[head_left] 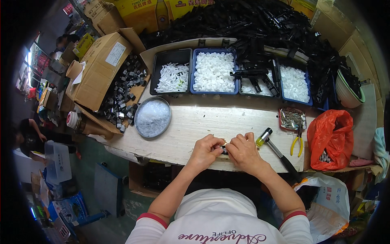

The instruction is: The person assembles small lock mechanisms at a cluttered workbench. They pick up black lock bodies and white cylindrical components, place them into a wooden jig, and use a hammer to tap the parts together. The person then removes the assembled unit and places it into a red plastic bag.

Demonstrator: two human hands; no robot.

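My left hand [206,153] and my right hand [246,153] meet at the near edge of the workbench, fingers pinched together. Between the fingertips is a small dark part [224,151], mostly covered, so its kind cannot be made out. Just right of my right hand lies a hammer [276,149] with a metal and yellow head and a black grip. Farther right rest pliers [297,145] with yellow handles, their tips by a red tray [280,122] of small metal pins.
A round dish [168,125] of clear bits stands left. Behind are a black bin [170,93] and blue bins [214,92] of white parts, with black parts [260,24] heaped beyond. A tipped cardboard box [97,67] spills dark pieces; a red bag [330,136] sits right.
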